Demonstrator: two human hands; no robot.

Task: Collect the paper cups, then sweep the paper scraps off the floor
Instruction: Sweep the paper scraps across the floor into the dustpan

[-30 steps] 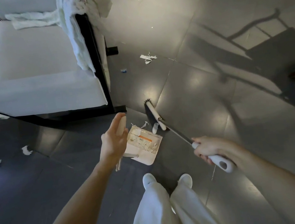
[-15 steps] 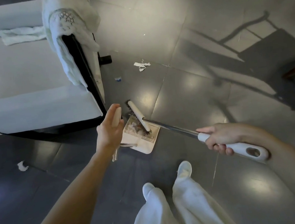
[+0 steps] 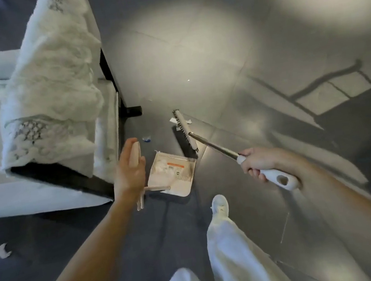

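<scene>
My left hand [image 3: 129, 172] grips the upright beige handle of a white dustpan [image 3: 172, 175] that rests on the dark tiled floor with paper scraps inside. My right hand [image 3: 258, 162] is closed on the white grip of a broom whose metal shaft runs up-left to the brush head [image 3: 184, 132]. The brush head lies on the floor just beyond the dustpan's mouth, over a white paper scrap [image 3: 173, 120]. A small blue-and-white scrap [image 3: 146, 139] lies left of the brush. Another white scrap [image 3: 3, 250] sits at the far left. No paper cups are in view.
A white armchair [image 3: 32, 192] with a black frame stands at the left, draped with a white lace cloth [image 3: 48, 88]. My white trouser legs and a shoe [image 3: 220, 207] are below the dustpan. Dark furniture sits at the right edge.
The broom head left the dustpan and swung out to the far scrap near the chair leg. I stepped forward, so chair and dustpan appear closer. Both hands kept their grips.
</scene>
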